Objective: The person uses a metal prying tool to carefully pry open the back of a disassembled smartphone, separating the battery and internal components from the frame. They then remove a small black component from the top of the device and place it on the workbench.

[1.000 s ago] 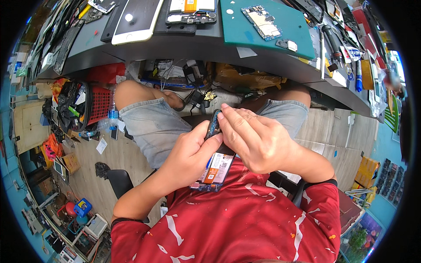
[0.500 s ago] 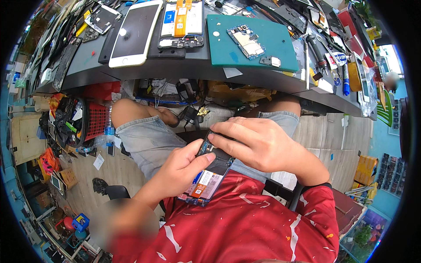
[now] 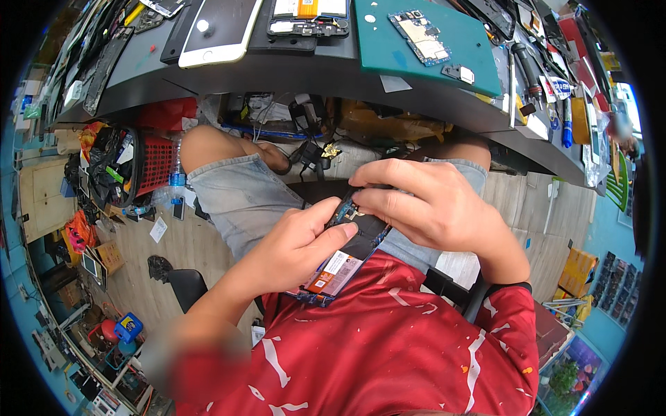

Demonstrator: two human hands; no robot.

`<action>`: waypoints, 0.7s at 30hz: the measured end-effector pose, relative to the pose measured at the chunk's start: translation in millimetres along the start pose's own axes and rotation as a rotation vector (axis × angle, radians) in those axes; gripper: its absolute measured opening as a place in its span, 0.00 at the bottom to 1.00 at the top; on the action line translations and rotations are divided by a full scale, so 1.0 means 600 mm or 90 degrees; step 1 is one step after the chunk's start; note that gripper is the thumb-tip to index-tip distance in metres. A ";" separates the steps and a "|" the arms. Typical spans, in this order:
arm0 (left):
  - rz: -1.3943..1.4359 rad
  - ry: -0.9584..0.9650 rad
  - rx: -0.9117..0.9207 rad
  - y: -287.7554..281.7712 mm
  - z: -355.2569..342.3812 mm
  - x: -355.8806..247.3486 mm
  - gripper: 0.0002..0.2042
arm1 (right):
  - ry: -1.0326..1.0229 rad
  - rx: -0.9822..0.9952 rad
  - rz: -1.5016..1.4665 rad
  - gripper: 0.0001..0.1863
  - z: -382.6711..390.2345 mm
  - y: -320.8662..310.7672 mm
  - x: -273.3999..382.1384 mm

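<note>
An opened smartphone, its back off, lies tilted above my lap with the inner side up. A silver battery with an orange flex cable shows at its lower end, and small circuit parts show at its upper end. My left hand grips the phone from its left side, the thumb pressed on the dark area in the middle. Closed over the upper end is my right hand, thumb and fingers pinching the top edge. Those fingers hide part of the phone's top corner.
On the grey workbench lie a white phone, another opened phone and a green mat bearing a circuit board. A red basket stands at the left on the floor. Tools crowd the bench's right side.
The view has shifted, so the bench sits higher in the picture. Both hands and the phone appear slightly further right. The right hand's fingers remain at the phone's upper end.
</note>
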State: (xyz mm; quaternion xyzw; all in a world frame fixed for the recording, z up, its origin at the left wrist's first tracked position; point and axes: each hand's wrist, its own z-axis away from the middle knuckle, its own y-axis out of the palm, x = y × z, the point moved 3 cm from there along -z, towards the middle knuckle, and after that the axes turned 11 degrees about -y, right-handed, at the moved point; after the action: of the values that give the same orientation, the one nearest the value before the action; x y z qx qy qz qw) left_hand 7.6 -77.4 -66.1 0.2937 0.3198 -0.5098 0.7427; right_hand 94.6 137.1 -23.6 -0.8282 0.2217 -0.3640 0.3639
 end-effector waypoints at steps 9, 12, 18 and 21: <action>-0.018 -0.011 -0.012 -0.003 0.000 0.003 0.14 | -0.036 0.009 0.002 0.14 -0.002 -0.004 -0.002; -0.019 -0.018 -0.003 -0.002 0.000 -0.001 0.13 | -0.041 0.011 -0.019 0.13 0.000 -0.002 -0.003; -0.022 -0.008 0.006 0.000 0.001 -0.004 0.12 | -0.050 0.008 -0.024 0.09 0.001 -0.002 -0.001; -0.037 0.001 0.004 -0.001 0.000 -0.004 0.11 | -0.040 0.015 -0.017 0.08 0.001 -0.002 0.001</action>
State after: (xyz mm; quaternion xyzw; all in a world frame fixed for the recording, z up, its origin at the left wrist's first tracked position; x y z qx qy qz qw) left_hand 6.5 -76.3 -64.2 0.2874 0.3270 -0.5319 0.7263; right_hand 95.3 137.6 -22.7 -0.8377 0.1944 -0.3455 0.3756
